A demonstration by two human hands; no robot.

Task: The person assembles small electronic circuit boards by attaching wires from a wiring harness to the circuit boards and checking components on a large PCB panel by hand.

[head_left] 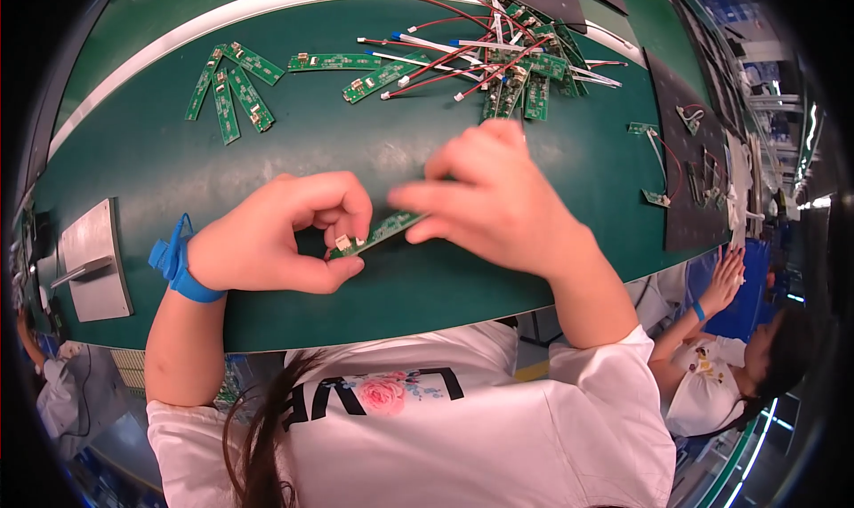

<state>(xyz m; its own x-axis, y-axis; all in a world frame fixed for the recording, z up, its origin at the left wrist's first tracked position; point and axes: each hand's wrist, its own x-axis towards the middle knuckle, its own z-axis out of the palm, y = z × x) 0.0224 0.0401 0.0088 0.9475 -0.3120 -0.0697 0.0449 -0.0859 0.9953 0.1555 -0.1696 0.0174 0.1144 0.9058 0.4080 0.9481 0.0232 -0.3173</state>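
My left hand is closed on the left end of a narrow green circuit board, pinched between thumb and fingers. A small white connector shows on the board by the fingertips. The board is held tilted above the table, its right end higher. My right hand is at that right end, blurred by motion. Its thumb and index finger are apart on either side of the board's end; whether they touch it I cannot tell. A blue wrist strap is around my left wrist.
The green table bears loose circuit boards at the far left. A tangled pile of boards and cables lies at the back. On the right is a black mat with wired boards; a metal plate lies left. Another person is at right.
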